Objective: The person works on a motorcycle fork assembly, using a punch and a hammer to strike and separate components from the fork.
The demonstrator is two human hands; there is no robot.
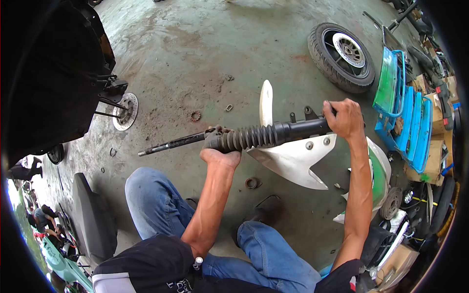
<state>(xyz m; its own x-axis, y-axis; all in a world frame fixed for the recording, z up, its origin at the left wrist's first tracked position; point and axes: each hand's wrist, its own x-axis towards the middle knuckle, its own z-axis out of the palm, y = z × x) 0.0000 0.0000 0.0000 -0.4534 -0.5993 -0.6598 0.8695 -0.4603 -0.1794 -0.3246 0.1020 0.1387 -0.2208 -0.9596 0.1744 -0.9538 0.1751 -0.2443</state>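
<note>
A black fork tube with a ribbed rubber boot (pixel 249 137) lies nearly level across the view, held above the floor in both hands. My left hand (pixel 219 145) is wrapped round it at the left end of the boot, where a thinner dark rod (pixel 171 144) sticks out to the left. My right hand (pixel 345 118) grips the tube's right end, its fingers curled over it. Just below and behind the tube is a white plastic fender (pixel 298 158) with bolts on it.
A wheel with tyre (pixel 342 57) lies at the upper right, near blue and green panels (pixel 405 117). A brake disc (pixel 126 112) is at the left. A ring (pixel 251 183) and small parts lie on the floor. A person (pixel 44 218) is at the far left.
</note>
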